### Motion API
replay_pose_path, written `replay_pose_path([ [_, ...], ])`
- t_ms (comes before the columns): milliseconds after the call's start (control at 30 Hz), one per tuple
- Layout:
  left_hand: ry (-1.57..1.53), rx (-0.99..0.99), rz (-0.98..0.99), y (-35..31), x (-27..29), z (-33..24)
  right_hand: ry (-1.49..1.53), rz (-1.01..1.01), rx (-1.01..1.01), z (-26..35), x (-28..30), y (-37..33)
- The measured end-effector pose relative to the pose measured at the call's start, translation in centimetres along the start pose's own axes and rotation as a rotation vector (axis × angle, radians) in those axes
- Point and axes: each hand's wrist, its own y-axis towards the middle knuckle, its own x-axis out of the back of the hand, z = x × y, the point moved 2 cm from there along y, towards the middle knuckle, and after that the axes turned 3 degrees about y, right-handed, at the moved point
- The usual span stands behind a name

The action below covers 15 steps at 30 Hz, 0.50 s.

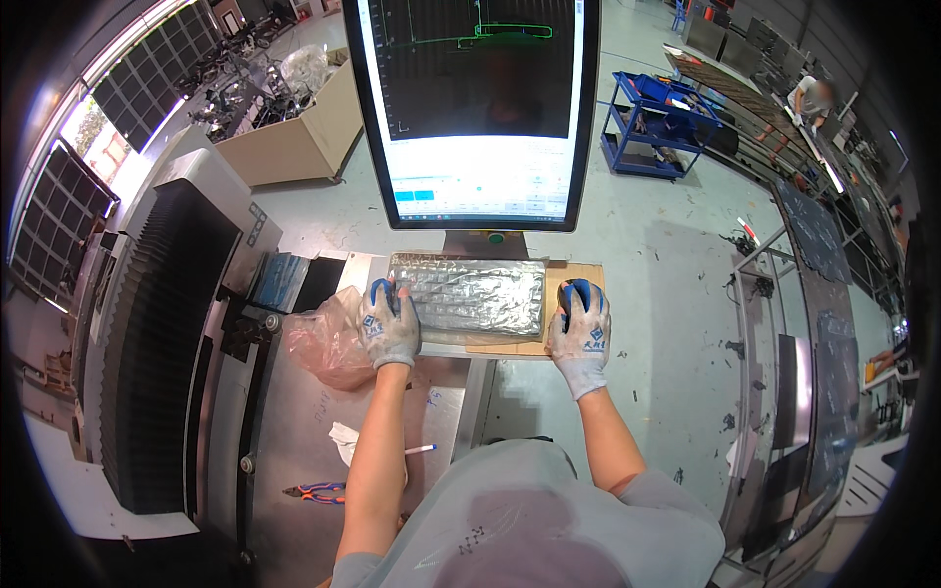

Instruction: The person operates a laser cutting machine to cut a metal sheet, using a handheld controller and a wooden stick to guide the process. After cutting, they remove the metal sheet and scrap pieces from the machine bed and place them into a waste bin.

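1. Filling the lower middle, a grey shirt covers the person's torso, with both bare forearms reaching forward from it.
2. Beside the left forearm, orange-and-blue-handled pliers lie on a grey metal table, near a crumpled white scrap; a white pen with a blue end pokes out on the forearm's other side.
3. The left hand, in a whitish knit glove with blue fingertips, rests at the left end of a dark keyboard wrapped in clear, wrinkled plastic film. Its fingers are loosely bent and parted, touching the film rather than gripping anything.
4. The right hand, gloved alike, sits on a flat brown board, just beyond the keyboard's right end. Its fingers arch over a small dark thing, mostly hidden; whether they clamp it, I cannot tell.
5. Just left of the left hand lies a crumpled, translucent pink plastic bag; further left stands a machine with a black pleated cover.
6. Behind the keyboard rises a lit, black-framed monitor showing green lines on a dark panel.
7. Farther back are a large tan bin of dark scrap at left, a blue tiered trolley at right, and another person beyond it.
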Motion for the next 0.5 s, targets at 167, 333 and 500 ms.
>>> replay_pose_path([
  [167, 0.016, 0.006, 0.008, 0.03, -0.20, 0.18, -0.039, -0.004, -0.038, 0.01, -0.17, -0.18],
  [333, 0.065, 0.014, 0.011, 0.00, 0.03, -0.03, -0.016, -0.015, -0.020, 0.25, 0.13, -0.09],
  [500, 0.027, 0.015, 0.012, -0.01, 0.26, -0.28, -0.015, -0.024, 0.021, 0.43, 0.30, 0.07],
])
